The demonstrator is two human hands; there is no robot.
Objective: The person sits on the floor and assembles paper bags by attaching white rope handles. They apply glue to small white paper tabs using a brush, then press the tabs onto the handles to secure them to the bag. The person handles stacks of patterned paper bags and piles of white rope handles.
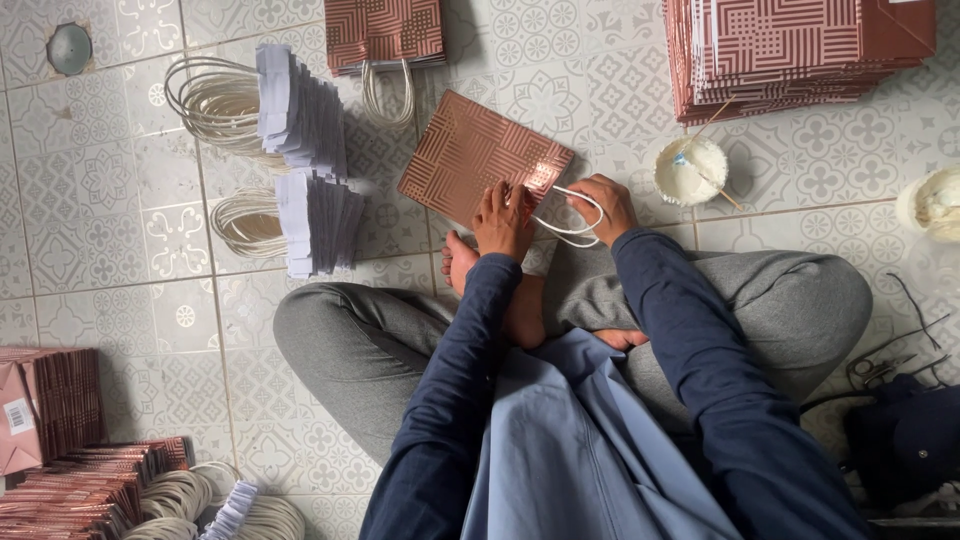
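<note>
Both hands (555, 215) press the patterned paper bag (480, 155), right pinching its cord handle (572, 222).

This looks like a home turned into a small workshop for making paper bags. The person sits cross-legged and barefoot on a patterned tiled floor (120, 300), with no table. Around them lie stacks of flat copper-patterned bags (790, 50), bundles of white cord handles (215, 100), piles of paper strips (320, 220) and a small glue bowl (690, 172).
</note>
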